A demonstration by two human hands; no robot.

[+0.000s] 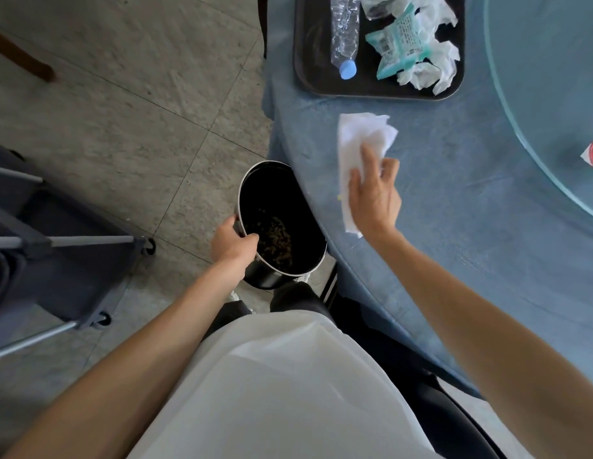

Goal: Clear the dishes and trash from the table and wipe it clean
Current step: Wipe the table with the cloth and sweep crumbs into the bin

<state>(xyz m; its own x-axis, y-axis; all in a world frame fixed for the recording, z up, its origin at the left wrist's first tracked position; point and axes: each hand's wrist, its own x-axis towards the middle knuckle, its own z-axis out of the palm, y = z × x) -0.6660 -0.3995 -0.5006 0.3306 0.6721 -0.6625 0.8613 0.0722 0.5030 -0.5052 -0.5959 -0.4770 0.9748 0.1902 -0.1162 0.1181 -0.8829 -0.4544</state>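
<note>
sweeping crumbs into the bin

head: left hand [234,241] clamps the bin [282,223] rim, held just below the surface [454,210] edge. right hand [374,193], fingers flat, presses the cloth [361,144] beside the bin. best to sweep steadily toward the bin, rim tight against the edge.

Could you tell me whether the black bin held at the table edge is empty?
Not empty: the black bin has dark crumbly scraps at its bottom, well below the rim gripped by the left hand.

Grey speckled tile floor [129,104] – dark wheeled cart [56,253] left, brown wooden leg [22,56] beyond.
</note>
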